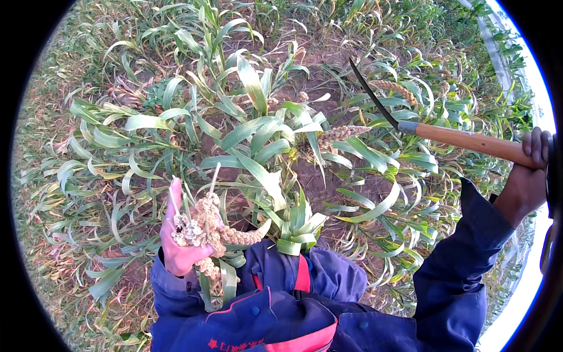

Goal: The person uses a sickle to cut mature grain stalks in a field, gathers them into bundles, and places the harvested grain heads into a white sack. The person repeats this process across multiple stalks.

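At the lower left my left hand (179, 249) holds a bunch of tan millet heads (208, 220) with short cut stalks sticking up. One finger stretches upward beside the bunch, and the thumb lies across its near side. Far to the right, my right hand (535, 154) is wrapped round the end of a sickle's wooden handle (469, 142). The thin dark curved blade (375, 97) points up and left over the plants. Just left of the blade's base, a ripe millet head (343, 135) leans out among green leaves.
Leafy millet plants (258, 135) stand close in front of me, some against my legs. Another drooping millet head (396, 91) hangs beyond the sickle. Brown soil (316, 182) shows between stems. A pale strip (495, 50) runs along the field's far right edge.
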The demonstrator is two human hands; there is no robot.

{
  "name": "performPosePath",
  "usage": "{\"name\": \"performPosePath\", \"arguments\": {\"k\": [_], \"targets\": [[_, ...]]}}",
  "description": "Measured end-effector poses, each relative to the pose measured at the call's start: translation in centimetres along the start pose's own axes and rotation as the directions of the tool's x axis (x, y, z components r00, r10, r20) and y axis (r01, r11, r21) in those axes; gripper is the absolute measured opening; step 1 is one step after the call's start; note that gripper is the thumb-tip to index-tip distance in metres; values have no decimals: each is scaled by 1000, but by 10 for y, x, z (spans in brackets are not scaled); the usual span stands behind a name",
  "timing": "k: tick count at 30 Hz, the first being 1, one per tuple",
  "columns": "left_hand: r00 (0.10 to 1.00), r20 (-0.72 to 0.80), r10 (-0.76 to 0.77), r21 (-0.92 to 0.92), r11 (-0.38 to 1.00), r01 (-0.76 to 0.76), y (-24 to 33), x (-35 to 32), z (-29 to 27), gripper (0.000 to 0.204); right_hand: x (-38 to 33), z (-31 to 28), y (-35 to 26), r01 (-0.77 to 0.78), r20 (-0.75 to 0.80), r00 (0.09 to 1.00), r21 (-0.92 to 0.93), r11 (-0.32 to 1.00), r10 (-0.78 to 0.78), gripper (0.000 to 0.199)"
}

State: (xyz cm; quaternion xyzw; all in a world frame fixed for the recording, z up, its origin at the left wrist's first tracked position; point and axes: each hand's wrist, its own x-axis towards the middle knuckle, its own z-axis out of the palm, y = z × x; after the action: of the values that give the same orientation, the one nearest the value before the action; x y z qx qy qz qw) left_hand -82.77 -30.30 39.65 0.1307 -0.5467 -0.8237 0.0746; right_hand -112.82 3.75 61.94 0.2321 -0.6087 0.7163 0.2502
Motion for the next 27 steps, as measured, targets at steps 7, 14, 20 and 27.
{"name": "performPosePath", "arguments": {"k": [7, 14, 20, 27], "targets": [[981, -57, -183, 188, 963, 191, -18, 22, 5, 122, -71, -50, 63, -115, -162, 980, 24, 993, 117, 13], [998, 6, 66, 466, 883, -61, 80, 89, 34, 101, -111, -58, 102, -266, -348, 905, -11, 964, 245, 14], [964, 131, 231, 207, 945, -254, 148, 132, -51, 79, -156, -76, 116, -380, -380, 858, -17, 925, 346, 11], [994, 48, -97, 179, 980, 87, 76, 149, -92, 87, -186, -85, 110, -469, -451, 797, -46, 882, 401, 12]]}}
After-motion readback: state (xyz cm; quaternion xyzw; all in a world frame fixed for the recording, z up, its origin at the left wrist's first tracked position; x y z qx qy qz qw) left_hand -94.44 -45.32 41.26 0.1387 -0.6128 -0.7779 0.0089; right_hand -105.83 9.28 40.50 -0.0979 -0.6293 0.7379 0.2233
